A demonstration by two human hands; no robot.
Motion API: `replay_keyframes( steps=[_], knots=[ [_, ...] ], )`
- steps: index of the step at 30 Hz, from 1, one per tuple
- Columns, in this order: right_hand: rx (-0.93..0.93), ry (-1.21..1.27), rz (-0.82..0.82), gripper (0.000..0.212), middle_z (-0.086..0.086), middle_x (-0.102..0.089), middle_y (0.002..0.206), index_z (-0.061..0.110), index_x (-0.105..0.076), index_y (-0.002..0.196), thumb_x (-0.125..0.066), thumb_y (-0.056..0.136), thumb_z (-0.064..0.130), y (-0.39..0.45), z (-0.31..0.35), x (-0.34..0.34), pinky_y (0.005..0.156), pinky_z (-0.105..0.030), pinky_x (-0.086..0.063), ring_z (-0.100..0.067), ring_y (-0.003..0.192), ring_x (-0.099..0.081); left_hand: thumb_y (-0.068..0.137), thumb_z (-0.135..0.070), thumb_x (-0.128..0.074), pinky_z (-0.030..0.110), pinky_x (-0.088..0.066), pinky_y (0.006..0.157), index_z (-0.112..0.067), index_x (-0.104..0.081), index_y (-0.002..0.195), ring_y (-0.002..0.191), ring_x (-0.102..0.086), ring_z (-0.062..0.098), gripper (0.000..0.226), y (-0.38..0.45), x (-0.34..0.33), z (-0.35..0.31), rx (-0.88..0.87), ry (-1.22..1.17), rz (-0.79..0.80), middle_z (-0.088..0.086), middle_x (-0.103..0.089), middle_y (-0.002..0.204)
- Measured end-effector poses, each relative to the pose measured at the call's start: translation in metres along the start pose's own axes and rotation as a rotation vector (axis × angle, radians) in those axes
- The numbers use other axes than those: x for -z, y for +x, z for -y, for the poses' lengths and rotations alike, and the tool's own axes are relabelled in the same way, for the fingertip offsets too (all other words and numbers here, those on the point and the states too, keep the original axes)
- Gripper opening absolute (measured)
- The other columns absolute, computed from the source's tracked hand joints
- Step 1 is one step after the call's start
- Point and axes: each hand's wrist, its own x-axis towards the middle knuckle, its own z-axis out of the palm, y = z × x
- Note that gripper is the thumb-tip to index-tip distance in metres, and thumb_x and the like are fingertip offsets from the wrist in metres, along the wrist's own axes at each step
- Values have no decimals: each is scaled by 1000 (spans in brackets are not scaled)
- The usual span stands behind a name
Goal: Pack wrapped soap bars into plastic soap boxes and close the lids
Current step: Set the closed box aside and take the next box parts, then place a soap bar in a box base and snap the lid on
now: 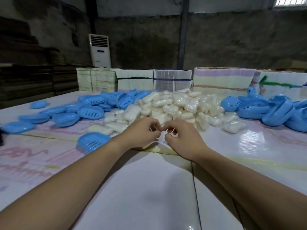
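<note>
My left hand and my right hand meet at the table's middle with fingers curled. Both pinch the clear wrapper of a pale wrapped soap bar, which lies mostly hidden beneath them. Just behind the hands rises a big pile of wrapped soap bars. One blue soap box half with drain slots lies on the table just left of my left wrist. Several more blue box halves are spread across the left side. Another heap of blue box parts sits at the right.
The glossy white table stretches toward me between my forearms. Bundled stacks of flat cartons line the table's far edge. A white standing air conditioner is against the dark back wall, and dark stacked sheets are at the left.
</note>
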Motion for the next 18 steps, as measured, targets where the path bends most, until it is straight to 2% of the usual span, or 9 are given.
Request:
replay_keyframes(
  steps=[3, 5, 7, 10, 12, 14, 18],
  knots=[
    [51, -13, 20, 21, 14, -58, 94, 35, -66, 100, -60, 84, 23, -3, 3, -2, 87, -34, -46, -9, 93, -52, 86, -26, -67, 24, -50, 70, -33, -69, 85, 81, -62, 5, 7, 1, 15, 7, 53, 180, 40, -15, -68, 84],
    [71, -11, 39, 22, 13, -60, 97, 35, -66, 102, -60, 84, 23, -3, 4, -3, 88, -35, -45, -8, 94, -52, 86, -39, -66, 26, -49, 68, -36, -65, 89, 81, -60, 6, 5, 3, 33, 9, 141, 345, 84, -14, -65, 87],
    [81, -11, 57, 22, 13, -60, 98, 34, -66, 103, -60, 85, 24, -3, 5, -3, 89, -35, -45, -8, 94, -52, 82, -55, -68, 30, -48, 72, -38, -59, 96, 83, -57, 6, 23, 4, 54, 11, 248, 460, 187, -14, -61, 92],
    [79, -5, 87, 22, 13, -60, 99, 35, -66, 103, -60, 85, 24, -3, 4, -3, 89, -35, -46, -7, 93, -52, 68, -68, -78, 33, -42, 86, -45, -50, 120, 102, -55, 11, 64, -1, 89, 13, 370, 493, 500, -15, -55, 115],
    [79, -7, 109, 22, 13, -60, 101, 35, -66, 103, -61, 85, 25, -3, 4, -3, 88, -35, -47, -7, 93, -52, 62, -61, -86, 37, -38, 101, -50, -40, 136, 126, -45, 19, 88, -11, 107, 18, 408, 563, 680, -12, -42, 141],
    [79, -12, 117, 21, 13, -60, 101, 35, -66, 103, -61, 85, 25, -3, 3, -3, 88, -34, -47, -6, 93, -53, 60, -52, -91, 40, -34, 107, -53, -32, 143, 139, -32, 25, 101, -20, 118, 25, 431, 652, 718, -8, -30, 149],
    [73, -17, 127, 20, 15, -58, 100, 36, -66, 102, -62, 86, 25, -2, 3, -4, 85, -30, -46, -2, 91, -52, 63, -40, -93, 43, -41, 108, -54, -36, 139, 133, -34, 26, 96, -31, 125, 40, 453, 693, 692, -6, -28, 144]
  ],
)
